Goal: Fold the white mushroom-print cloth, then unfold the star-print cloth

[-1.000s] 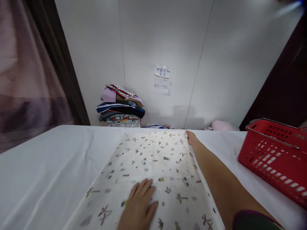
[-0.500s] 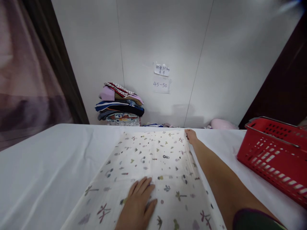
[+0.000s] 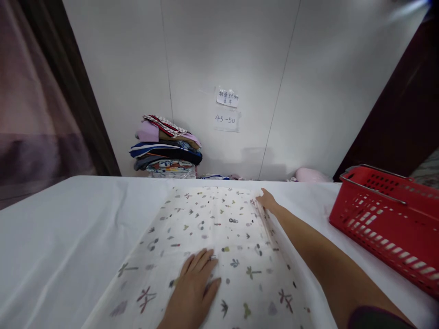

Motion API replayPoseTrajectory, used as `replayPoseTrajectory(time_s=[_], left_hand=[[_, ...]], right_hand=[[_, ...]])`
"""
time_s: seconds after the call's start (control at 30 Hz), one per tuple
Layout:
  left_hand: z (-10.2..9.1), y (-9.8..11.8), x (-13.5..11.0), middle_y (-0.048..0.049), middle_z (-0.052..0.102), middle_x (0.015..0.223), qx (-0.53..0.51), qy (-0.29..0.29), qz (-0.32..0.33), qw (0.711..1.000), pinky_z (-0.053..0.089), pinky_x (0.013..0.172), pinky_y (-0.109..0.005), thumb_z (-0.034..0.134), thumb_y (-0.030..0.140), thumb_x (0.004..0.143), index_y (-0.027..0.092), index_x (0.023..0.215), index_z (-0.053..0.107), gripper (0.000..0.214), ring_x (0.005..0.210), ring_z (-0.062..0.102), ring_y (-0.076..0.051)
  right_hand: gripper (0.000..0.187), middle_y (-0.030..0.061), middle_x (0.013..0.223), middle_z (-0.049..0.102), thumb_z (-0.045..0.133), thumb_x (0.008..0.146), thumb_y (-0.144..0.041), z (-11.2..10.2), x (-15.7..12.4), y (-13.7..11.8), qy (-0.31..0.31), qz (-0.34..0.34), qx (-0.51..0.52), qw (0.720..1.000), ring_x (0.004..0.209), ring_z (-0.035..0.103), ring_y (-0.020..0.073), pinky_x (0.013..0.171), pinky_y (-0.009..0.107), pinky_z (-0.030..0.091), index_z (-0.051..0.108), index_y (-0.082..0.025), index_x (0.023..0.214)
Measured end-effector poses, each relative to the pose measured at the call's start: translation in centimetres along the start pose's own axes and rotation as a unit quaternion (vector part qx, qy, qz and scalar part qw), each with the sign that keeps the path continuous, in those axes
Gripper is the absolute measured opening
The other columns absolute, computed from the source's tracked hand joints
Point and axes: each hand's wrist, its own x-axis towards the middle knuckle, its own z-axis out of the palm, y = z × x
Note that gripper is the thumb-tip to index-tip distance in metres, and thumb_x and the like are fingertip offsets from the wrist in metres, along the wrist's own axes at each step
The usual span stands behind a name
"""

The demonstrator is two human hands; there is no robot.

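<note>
A long white cloth [image 3: 214, 230], printed with small palm trees, leaves and rainbows, lies lengthwise before me on the white-covered table. My left hand [image 3: 194, 285] rests palm down on its near part, fingers stretched out and thumb apart, pressing on the fabric. At the far right corner, my right hand [image 3: 266, 200] has the cloth's edge between thumb and fingers, my arm reaching along the right side. Below that hand the cloth's right edge is gathered in narrow folds. The near end of the cloth runs out of view.
A red plastic basket [image 3: 387, 224] with a metal handle stands at the right. Behind the table's far edge are a stack of folded textiles [image 3: 166, 148] and a pink bundle [image 3: 312, 175]. Paper notes [image 3: 226, 119] hang on the wall; a curtain [image 3: 44, 91] hangs left.
My right hand has come slightly nearer along the cloth's right edge, and the folds there have bunched inward. My left hand stays on the cloth. The view has shifted a little to the right.
</note>
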Motion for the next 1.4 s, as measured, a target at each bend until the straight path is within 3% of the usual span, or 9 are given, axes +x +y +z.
replayPoseTrajectory(time_s=[0.1, 0.23, 0.47, 0.63, 0.87, 1.17, 1.4], left_hand=[[0.0, 0.0, 0.0, -0.0023, 0.05, 0.134, -0.006, 0.008, 0.004, 1.0, 0.036, 0.104, -0.051, 0.046, 0.038, 0.088, 0.029, 0.121, 0.056, 0.036, 0.124, 0.044, -0.024], [-0.1, 0.0, 0.0, -0.0029, 0.05, 0.133, -0.012, 0.013, 0.006, 1.0, 0.035, 0.105, -0.05, 0.047, 0.037, 0.087, 0.028, 0.12, 0.056, 0.035, 0.124, 0.044, -0.024], [-0.3, 0.2, 0.1, -0.0029, 0.051, 0.133, -0.011, 0.012, 0.005, 1.0, 0.034, 0.105, -0.05, 0.047, 0.038, 0.087, 0.028, 0.12, 0.056, 0.035, 0.124, 0.044, -0.024], [-0.5, 0.4, 0.3, -0.0038, 0.051, 0.133, -0.008, -0.009, 0.0, 1.0, 0.032, 0.105, -0.05, 0.045, 0.038, 0.088, 0.026, 0.12, 0.057, 0.036, 0.125, 0.043, -0.024], [-0.3, 0.2, 0.4, -0.0036, 0.05, 0.134, -0.003, -0.013, -0.002, 1.0, 0.032, 0.105, -0.049, 0.042, 0.041, 0.089, 0.026, 0.12, 0.056, 0.038, 0.126, 0.041, -0.023], [-0.5, 0.2, 0.4, -0.0035, 0.05, 0.134, -0.005, -0.016, 0.0, 1.0, 0.03, 0.106, -0.048, 0.041, 0.041, 0.089, 0.025, 0.119, 0.057, 0.037, 0.126, 0.041, -0.023], [-0.6, 0.4, 0.6, -0.0044, 0.051, 0.133, -0.009, -0.019, 0.0, 1.0, 0.029, 0.106, -0.049, 0.041, 0.039, 0.089, 0.024, 0.118, 0.057, 0.037, 0.126, 0.041, -0.023]], right_hand=[[0.066, 0.0117, 0.114, 0.06, 0.06, 0.075, -0.014, 0.3, -1.3, 0.2, -0.005, -0.003, -0.061, 0.998, 0.104, 0.056, 0.0259, 0.086, 0.033, 0.042, 0.036, -0.018, 0.137], [0.068, 0.0133, 0.119, 0.058, 0.052, 0.077, -0.01, 0.0, -1.8, 0.6, -0.002, -0.017, -0.107, 0.994, 0.109, 0.054, 0.0255, 0.087, 0.031, 0.04, 0.029, -0.018, 0.141], [0.068, 0.0143, 0.118, 0.059, 0.055, 0.079, -0.022, -1.2, -1.9, 1.1, -0.005, -0.023, -0.145, 0.989, 0.109, 0.053, 0.0266, 0.088, 0.033, 0.04, 0.028, -0.014, 0.141], [0.074, 0.0127, 0.122, 0.056, 0.057, 0.077, -0.025, -1.2, -5.7, 1.2, -0.014, -0.033, -0.159, 0.987, 0.109, 0.053, 0.0267, 0.086, 0.032, 0.04, 0.023, -0.017, 0.143], [0.067, 0.0104, 0.126, 0.054, 0.049, 0.083, -0.025, -1.3, -11.6, 2.1, -0.024, -0.081, -0.182, 0.98, 0.112, 0.052, 0.0255, 0.09, 0.032, 0.039, 0.021, -0.022, 0.144], [0.058, 0.0106, 0.126, 0.054, 0.043, 0.086, -0.018, -1.9, -11.7, 2.2, -0.008, -0.049, -0.179, 0.983, 0.114, 0.05, 0.0235, 0.093, 0.032, 0.038, 0.027, -0.019, 0.142], [0.071, 0.0111, 0.106, 0.064, 0.051, 0.084, -0.037, -2.9, -14.9, 1.2, -0.044, -0.019, -0.168, 0.985, 0.097, 0.058, 0.025, 0.078, 0.031, 0.041, 0.017, -0.02, 0.145]])
